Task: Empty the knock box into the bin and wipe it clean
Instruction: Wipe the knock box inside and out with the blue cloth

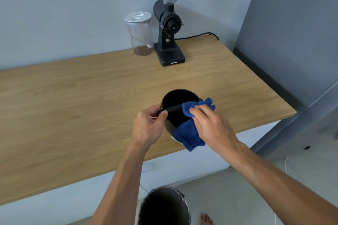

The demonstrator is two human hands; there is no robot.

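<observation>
The black round knock box stands upright on the wooden counter, near its front edge, its opening and black knock bar facing up. My left hand grips its left rim and the bar's end. In my right hand is a blue cloth, which I press over the box's right rim and the bar; part of the cloth hangs down the box's front. The bin, lined with a dark bag, stands on the floor below the counter edge, between my forearms.
A black coffee grinder with a clear hopper stands at the back of the counter, its cable running right. A glass jar with some coffee beans stands to its left. A grey wall panel rises on the right. A bare foot shows by the bin.
</observation>
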